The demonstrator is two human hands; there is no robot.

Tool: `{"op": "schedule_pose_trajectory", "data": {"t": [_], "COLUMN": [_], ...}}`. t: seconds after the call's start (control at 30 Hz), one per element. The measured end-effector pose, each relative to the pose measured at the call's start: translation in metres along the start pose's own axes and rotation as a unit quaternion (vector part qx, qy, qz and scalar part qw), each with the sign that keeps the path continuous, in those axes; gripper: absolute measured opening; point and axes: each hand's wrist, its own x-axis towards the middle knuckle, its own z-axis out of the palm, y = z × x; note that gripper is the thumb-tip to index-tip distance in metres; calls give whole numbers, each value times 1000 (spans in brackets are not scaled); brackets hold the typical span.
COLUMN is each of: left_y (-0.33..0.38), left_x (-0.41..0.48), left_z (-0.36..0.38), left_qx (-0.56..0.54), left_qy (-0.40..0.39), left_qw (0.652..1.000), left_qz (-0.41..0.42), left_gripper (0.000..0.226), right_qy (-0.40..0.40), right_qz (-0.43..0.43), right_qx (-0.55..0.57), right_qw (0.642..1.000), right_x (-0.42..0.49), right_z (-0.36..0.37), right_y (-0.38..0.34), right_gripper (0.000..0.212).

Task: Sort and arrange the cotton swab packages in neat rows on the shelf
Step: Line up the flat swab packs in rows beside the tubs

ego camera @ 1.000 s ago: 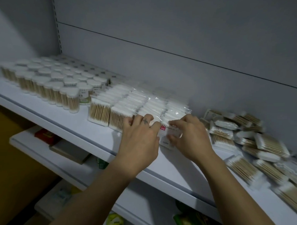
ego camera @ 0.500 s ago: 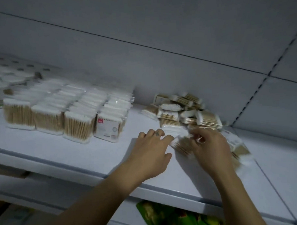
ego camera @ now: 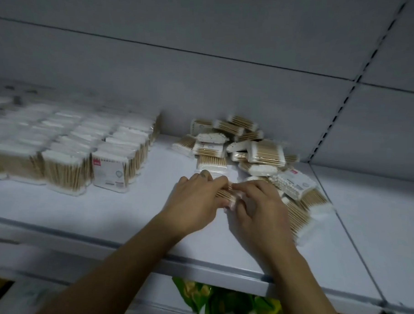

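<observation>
On the white shelf (ego camera: 118, 214), neat upright rows of cotton swab packages (ego camera: 83, 151) fill the left half. A loose pile of swab packages (ego camera: 249, 146) lies at the right against the back wall. Between them, my left hand (ego camera: 194, 201) and my right hand (ego camera: 260, 206) meet over one swab package (ego camera: 225, 193) at the pile's near edge. Both hands grip it, left fingers curled over its top, right fingers on its right end. Most of that package is hidden by my fingers.
The grey back wall (ego camera: 204, 85) rises behind the shelf. A slotted upright (ego camera: 346, 103) marks the seam to the neighbouring shelf (ego camera: 376, 223) on the right. Green and yellow bags (ego camera: 218, 299) sit on the level below.
My view swung right from the neat rows to the loose pile. Both hands left the upright packages, moved to the pile and closed together on one package.
</observation>
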Motion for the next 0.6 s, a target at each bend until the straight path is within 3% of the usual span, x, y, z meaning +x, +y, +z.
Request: {"op": "schedule_pose_trajectory", "data": {"t": [0.1, 0.27, 0.4, 0.47, 0.53, 0.6], "left_y": [-6, -15, -25, -31, -38, -42], "left_x": [-5, -22, -39, -47, -57, -68], "left_z": [-12, -37, -55, -64, -70, -75], "left_qx": [-130, -277, -316, -311, -258, -183], "left_qy": [26, 92, 128, 185, 256, 305], "left_qw": [990, 951, 935, 928, 928, 932], "left_qz": [-47, -101, -95, -92, -86, -67], "left_gripper": [10, 28, 29, 21, 12, 21], "right_qy": [24, -46, -28, -19, -63, -130], "right_qz": [11, -15, -2, 35, 94, 136], "right_qx": [72, 152, 199, 207, 355, 515], "right_qw": [997, 987, 980, 978, 928, 836], "right_x": [11, 23, 35, 41, 45, 47], "right_z": [-10, -14, -10, -8, -7, -6], "right_y": [6, -12, -45, -60, -76, -97], "right_gripper": [29, 35, 33, 30, 28, 38]}}
